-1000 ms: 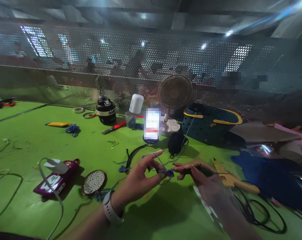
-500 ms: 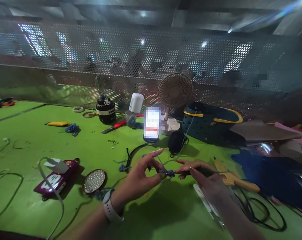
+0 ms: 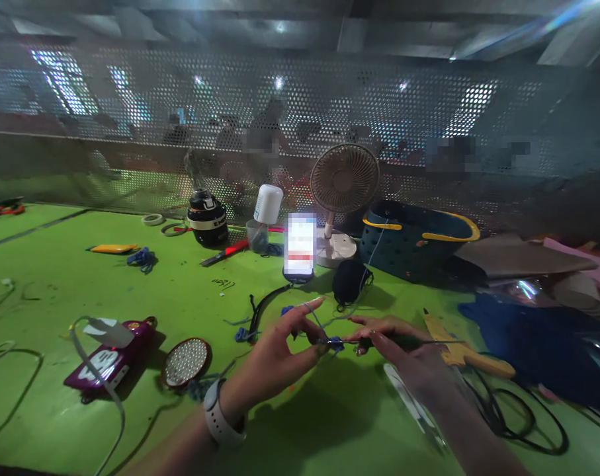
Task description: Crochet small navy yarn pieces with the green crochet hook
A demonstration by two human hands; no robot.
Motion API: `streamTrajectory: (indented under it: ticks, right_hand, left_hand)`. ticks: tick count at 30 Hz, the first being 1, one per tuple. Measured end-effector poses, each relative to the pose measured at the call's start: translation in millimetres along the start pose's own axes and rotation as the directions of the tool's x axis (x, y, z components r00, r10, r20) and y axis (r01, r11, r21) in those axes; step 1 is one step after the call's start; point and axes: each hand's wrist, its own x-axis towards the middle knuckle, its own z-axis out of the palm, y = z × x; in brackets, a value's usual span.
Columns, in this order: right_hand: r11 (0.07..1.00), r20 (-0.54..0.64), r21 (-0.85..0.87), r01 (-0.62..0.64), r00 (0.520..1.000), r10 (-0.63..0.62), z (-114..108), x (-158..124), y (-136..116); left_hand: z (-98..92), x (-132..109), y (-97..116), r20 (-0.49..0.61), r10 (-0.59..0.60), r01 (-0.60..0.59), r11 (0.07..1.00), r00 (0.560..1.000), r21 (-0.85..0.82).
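Note:
My left hand (image 3: 282, 350) is closed in a pinch on a small blue crochet piece (image 3: 336, 343). A strand of blue yarn (image 3: 317, 317) runs over its raised index finger. In my right hand (image 3: 409, 354) is a thin crochet hook (image 3: 350, 342), held level, its tip at the blue piece. The hook's far end sticks out to the right past the hand. Beyond the hands lies a dark yarn ball (image 3: 350, 283). A thin light strand (image 3: 376, 246) passes from the blue-green basket (image 3: 403, 248) down across the ball.
A lit phone (image 3: 300, 248) stands upright before a fan (image 3: 344, 185). To the right are a yellow glue gun (image 3: 471, 357), its black cable and dark blue cloth (image 3: 522, 350). Leftward lie a purple power strip (image 3: 108, 360), a round studded disc (image 3: 186, 362) and an orange-yellow cutter (image 3: 114, 249).
The hook now shows more clearly between the right fingers and the blue piece. My right fingertips have shifted slightly; my left hand keeps its pinch. The whole view has moved a little.

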Motion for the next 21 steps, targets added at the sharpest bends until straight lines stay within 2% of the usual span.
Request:
streamTrajectory:
  ticks: [5, 10, 17, 21]
  right_hand:
    - [0.999, 0.002, 0.001, -0.04, 0.999, 0.04, 2.0, -0.1, -5.5]
    - [0.998, -0.026, -0.059, -0.029, 0.999, 0.028, 3.4, 0.0, -5.8]
    - [0.995, -0.044, -0.087, 0.051, 0.998, -0.055, 1.2, -1.7, -0.8]
    - [0.985, 0.021, -0.133, 0.112, 0.994, -0.11, -1.2, -3.7, 6.8]
  left_hand:
    - [-0.1, -0.3, -0.9, -0.008, 0.023, -0.023, 0.999, 1.0, 0.034]
    - [0.3, -1.1, -2.8, 0.009, 0.046, -0.046, 0.997, 0.999, 0.06]
    - [-0.4, -0.6, 2.0, -0.011, 0.018, -0.018, 0.998, 1.0, 0.063]
    - [0.3, -0.2, 1.1, 0.01, 0.011, -0.011, 0.999, 1.0, 0.048]
